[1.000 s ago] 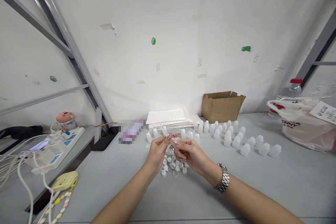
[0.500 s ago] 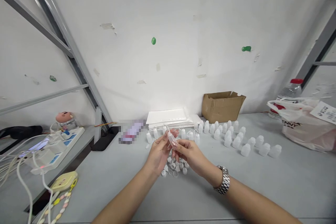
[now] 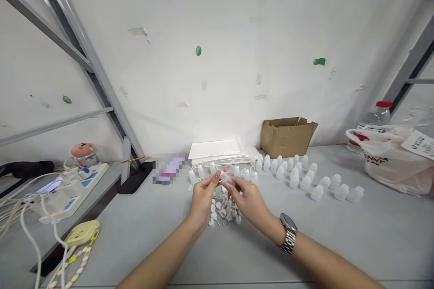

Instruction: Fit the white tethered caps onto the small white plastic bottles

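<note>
Between my hands is a small translucent plastic squeeze bottle, tilted and partly covered by fingers. My left hand pinches its upper left end, where the fingers hide whether a cap is on. The fingers of my right hand are closed around the other end. Just below lies a pile of white nozzle caps with thin tubes and small rings. Behind my hands stands a row of capped bottles with bent spouts. To the right, several bottles without spouts stand upright in loose rows.
A cardboard box and a stack of white packets rest against the wall. At right are a plastic bag and a large red-capped bottle. A power strip with cables and a yellow beaded-strap gadget lie at left.
My right hand has turned and moved slightly up around the squeeze bottle, showing more of the watch face. The bottle lies at a flatter slant. More of the cap pile shows.
</note>
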A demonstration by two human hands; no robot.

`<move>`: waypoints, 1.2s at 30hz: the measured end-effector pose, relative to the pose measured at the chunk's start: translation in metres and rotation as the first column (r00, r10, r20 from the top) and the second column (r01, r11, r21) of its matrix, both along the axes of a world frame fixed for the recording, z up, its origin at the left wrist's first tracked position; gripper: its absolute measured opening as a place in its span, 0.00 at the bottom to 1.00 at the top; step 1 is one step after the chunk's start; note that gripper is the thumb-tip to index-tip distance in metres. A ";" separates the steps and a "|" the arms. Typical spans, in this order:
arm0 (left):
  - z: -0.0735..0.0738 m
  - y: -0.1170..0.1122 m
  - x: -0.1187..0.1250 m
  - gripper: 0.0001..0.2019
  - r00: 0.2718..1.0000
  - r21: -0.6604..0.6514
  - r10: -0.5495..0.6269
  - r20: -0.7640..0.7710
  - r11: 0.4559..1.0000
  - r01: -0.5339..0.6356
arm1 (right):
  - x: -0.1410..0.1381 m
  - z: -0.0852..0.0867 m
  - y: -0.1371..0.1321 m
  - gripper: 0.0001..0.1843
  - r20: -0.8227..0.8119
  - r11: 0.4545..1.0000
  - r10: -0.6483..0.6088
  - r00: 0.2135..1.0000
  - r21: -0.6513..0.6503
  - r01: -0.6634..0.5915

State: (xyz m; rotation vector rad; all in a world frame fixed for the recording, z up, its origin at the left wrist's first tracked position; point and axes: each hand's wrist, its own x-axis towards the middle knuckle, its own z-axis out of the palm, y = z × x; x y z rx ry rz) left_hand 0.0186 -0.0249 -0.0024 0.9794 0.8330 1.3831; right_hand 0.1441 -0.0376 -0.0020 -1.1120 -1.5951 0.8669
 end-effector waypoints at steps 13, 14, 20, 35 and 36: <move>0.001 0.003 0.000 0.14 0.982 -0.089 -0.158 0.102 0.982 0.167 | 0.002 0.001 0.005 0.21 -0.479 0.850 0.238 0.845 -0.319 -0.420; 0.000 0.004 0.000 0.14 0.983 -0.090 -0.162 0.090 0.981 0.170 | 0.002 0.001 0.005 0.21 -0.484 0.848 0.218 0.847 -0.336 -0.410; 0.003 0.003 -0.002 0.14 0.980 -0.071 -0.198 0.003 0.978 0.198 | 0.005 0.000 0.007 0.20 -0.538 0.824 0.211 0.816 -0.352 -0.445; 0.008 0.004 -0.007 0.13 0.978 -0.074 -0.189 0.087 0.978 0.195 | 0.008 0.004 0.009 0.14 -0.725 0.734 0.268 0.634 -0.273 -0.622; 0.008 0.005 -0.008 0.13 0.980 -0.063 -0.180 0.088 0.981 0.186 | 0.008 0.005 0.009 0.13 -0.714 0.775 0.242 0.657 -0.265 -0.574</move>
